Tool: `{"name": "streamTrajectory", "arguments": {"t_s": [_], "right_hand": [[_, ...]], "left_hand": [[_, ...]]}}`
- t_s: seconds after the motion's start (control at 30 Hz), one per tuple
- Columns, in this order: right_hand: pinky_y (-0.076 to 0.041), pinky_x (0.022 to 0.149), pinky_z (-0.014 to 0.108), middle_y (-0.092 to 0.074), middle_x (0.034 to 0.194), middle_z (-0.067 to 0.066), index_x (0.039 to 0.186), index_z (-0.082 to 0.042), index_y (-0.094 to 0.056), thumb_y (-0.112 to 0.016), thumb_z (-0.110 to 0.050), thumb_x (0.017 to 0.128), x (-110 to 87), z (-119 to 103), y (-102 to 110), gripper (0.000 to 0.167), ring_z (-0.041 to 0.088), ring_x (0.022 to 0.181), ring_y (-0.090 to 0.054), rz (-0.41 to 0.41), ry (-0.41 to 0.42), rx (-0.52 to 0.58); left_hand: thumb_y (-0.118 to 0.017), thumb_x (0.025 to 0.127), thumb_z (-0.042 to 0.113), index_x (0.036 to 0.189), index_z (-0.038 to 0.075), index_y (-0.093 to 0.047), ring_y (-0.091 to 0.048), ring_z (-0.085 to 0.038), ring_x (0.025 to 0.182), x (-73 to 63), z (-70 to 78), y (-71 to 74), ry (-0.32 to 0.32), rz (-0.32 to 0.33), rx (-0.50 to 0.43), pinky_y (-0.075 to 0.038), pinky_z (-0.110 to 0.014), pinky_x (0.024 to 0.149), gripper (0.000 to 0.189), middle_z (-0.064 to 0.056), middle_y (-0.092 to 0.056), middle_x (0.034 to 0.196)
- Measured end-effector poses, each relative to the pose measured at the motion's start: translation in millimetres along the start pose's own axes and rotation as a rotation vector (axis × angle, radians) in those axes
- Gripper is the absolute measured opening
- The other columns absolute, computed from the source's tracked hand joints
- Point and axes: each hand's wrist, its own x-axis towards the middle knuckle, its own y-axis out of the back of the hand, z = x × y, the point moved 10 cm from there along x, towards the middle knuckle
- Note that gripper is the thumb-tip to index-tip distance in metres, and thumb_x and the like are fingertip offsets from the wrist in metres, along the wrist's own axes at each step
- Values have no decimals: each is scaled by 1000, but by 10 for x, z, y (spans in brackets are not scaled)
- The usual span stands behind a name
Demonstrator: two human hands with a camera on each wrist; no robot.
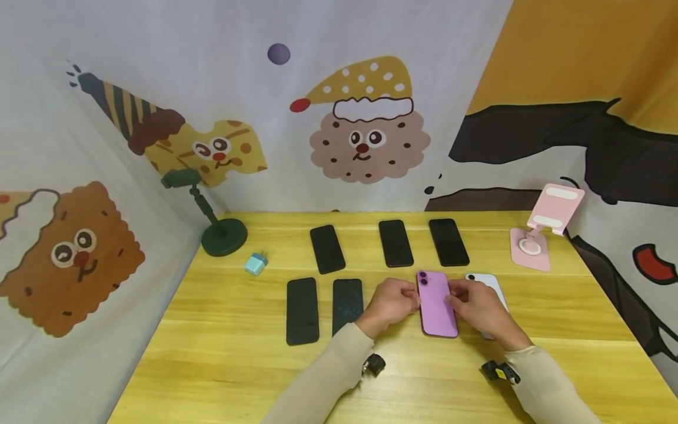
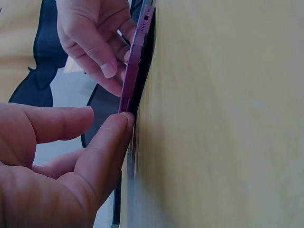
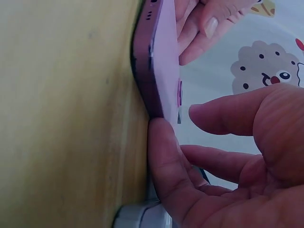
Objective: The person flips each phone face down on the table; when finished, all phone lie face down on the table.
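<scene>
A pinkish-purple smartphone [image 1: 438, 306] with two camera lenses lies back up on the wooden table in the head view, between the two hands. My left hand [image 1: 391, 303] touches its left long edge with the fingertips; in the left wrist view the thumb [image 2: 71, 123] stands apart from the phone. On the opposite edge, the fingers [image 3: 164, 147] of my right hand [image 1: 481, 306] touch low along the side, its thumb clear of the back. A white smartphone [image 1: 489, 282] lies partly hidden under the right hand. Whether the purple phone is slightly raised I cannot tell.
Several dark phones, such as one at the left front [image 1: 302, 312] and another at the back [image 1: 395, 243], lie about the table. A light-blue charger plug [image 1: 256, 264] and a dark green stand [image 1: 223, 237] are at left. At back right is a pink phone stand [image 1: 529, 247].
</scene>
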Motion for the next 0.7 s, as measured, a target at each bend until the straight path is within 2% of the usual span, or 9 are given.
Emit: {"name": "streamTrajectory", "arguments": {"t_s": [0.17, 0.3, 0.37, 0.57, 0.7], "right_hand": [[-55, 71, 30, -75, 106, 14, 135, 7, -66, -75, -18, 97, -20, -20, 22, 46, 23, 93, -70, 7, 7, 7], [-54, 67, 28, -75, 109, 16, 139, 7, -63, -75, -21, 98, -27, -4, 16, 52, 23, 93, -70, 1, -7, 9], [-55, 66, 27, -74, 111, 18, 142, 7, -61, -75, -23, 98, -23, 11, 11, 55, 22, 92, -70, -1, -18, 15], [-56, 63, 26, -73, 115, 20, 145, 5, -58, -74, -26, 99, 8, -14, 30, 58, 21, 90, -70, 19, -23, 27], [-55, 65, 28, -73, 115, 18, 145, 1, -60, -73, -26, 100, 39, -79, 46, 54, 23, 93, -70, 58, -3, 5]], "left_hand": [[-75, 90, -3, 118, -6, -77, -65, -6, 77, 0, -34, -8, 33, -5, -70, -60, -21, 72, 28, -2, -69, 86], [-75, 92, -3, 128, -8, -72, -72, -11, 85, -16, -81, -48, 73, -46, -156, -64, -28, 78, 36, -5, -72, 95], [-75, 92, -1, 128, -7, -71, -73, -13, 87, -28, -100, -48, 80, -60, -169, -65, -28, 78, 37, -6, -74, 98], [-71, 99, 6, 129, -4, -72, -75, -25, 100, -58, -85, 66, 36, -83, -202, -65, -36, 85, 32, -13, -75, 114], [-67, 105, 16, 138, 0, -68, -72, -29, 115, -73, -80, 162, 21, -139, -232, -63, -42, 93, 36, -14, -72, 130]]}}
